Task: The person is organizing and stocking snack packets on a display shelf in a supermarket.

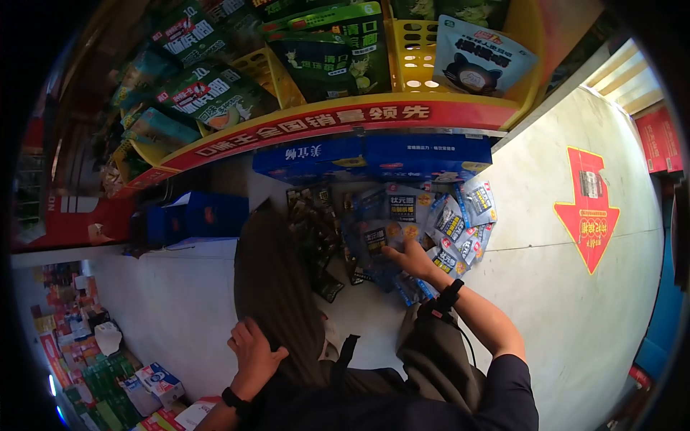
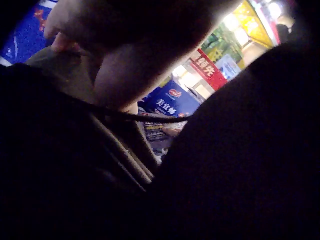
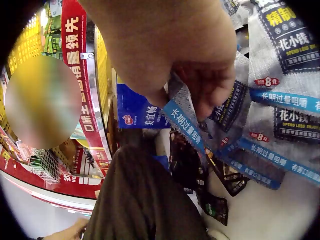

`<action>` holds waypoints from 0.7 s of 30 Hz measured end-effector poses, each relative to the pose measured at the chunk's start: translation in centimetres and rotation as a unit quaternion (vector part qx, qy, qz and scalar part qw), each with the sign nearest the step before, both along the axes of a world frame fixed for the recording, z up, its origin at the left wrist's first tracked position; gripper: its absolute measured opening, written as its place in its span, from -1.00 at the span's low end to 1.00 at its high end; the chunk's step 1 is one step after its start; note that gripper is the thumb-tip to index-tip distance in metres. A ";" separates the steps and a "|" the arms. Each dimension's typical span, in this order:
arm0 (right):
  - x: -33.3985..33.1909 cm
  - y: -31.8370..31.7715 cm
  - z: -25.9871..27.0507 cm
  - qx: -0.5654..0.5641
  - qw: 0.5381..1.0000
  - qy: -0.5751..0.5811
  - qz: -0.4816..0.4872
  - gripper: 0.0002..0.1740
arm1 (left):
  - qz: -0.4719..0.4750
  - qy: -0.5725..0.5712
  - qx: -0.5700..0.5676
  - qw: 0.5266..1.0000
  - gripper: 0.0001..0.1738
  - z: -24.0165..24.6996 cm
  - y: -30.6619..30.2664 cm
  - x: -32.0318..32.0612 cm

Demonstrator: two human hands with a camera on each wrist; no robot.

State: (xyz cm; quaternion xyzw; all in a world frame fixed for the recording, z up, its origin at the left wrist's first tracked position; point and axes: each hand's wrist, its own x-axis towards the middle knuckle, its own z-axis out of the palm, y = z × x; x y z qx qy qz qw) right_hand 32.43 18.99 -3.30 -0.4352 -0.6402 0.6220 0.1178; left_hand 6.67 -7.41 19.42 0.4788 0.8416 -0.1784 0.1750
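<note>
My right hand (image 1: 413,259) reaches into a spread of silver betel nut packets (image 1: 451,219) on the floor. In the right wrist view, its thumb and curled fingers pinch the edge of one silver betel nut packet (image 3: 184,117) with a blue printed strip. More silver packets overlap beside and under that hand. A heap of black packets (image 1: 313,228) lies just left of the silver ones. My left hand (image 1: 253,353) rests on my left knee with its fingers loosely bent, holding nothing. The left wrist view is dark and shows that hand (image 2: 135,65) only in part.
Blue boxes (image 1: 428,158) stand behind the packets, under a yellow shelf rack with a red front strip (image 1: 323,123) and green bags. Another blue box (image 1: 208,215) is at the left. A red arrow sticker (image 1: 588,223) marks the floor at right. Stacked goods (image 1: 104,381) fill the lower left.
</note>
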 end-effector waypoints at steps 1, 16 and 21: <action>0.2 0.0 0.0 -0.004 1.000 -0.017 0.022 -0.36 | -0.024 -0.020 0.013 0.999 0.12 -0.1 1.1 0.4; 0.0 0.6 -0.8 0.036 0.994 -0.093 0.049 -0.26 | 0.034 -0.058 -0.042 0.997 0.28 -2.0 0.4 1.6; -0.1 0.7 -1.1 0.029 0.995 -0.088 0.040 -0.27 | 0.084 -0.012 -0.021 0.996 0.14 -3.0 1.1 1.3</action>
